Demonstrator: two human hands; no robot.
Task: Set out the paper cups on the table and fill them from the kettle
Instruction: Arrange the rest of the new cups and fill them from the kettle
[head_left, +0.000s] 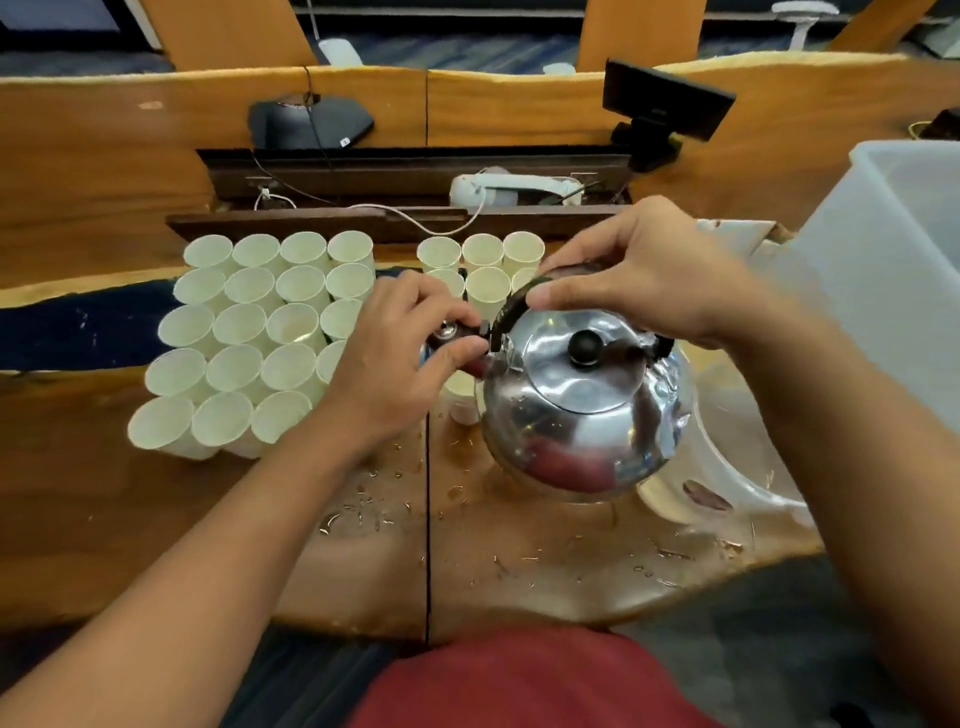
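two hands worked over the wooden table (519, 561), where we stood dozens of paper cups (244, 332) packed rim to rim at left. we held the steel kettle (582, 410) tilted above the wet tabletop just right of them, spout toward the cups. our right hand (639, 280) curled its fingers over the black handle (511, 306). our left hand (395, 374) pinched the spout cap (457, 335) between thumb and fingertips. water drops (363, 509) lay scattered below.
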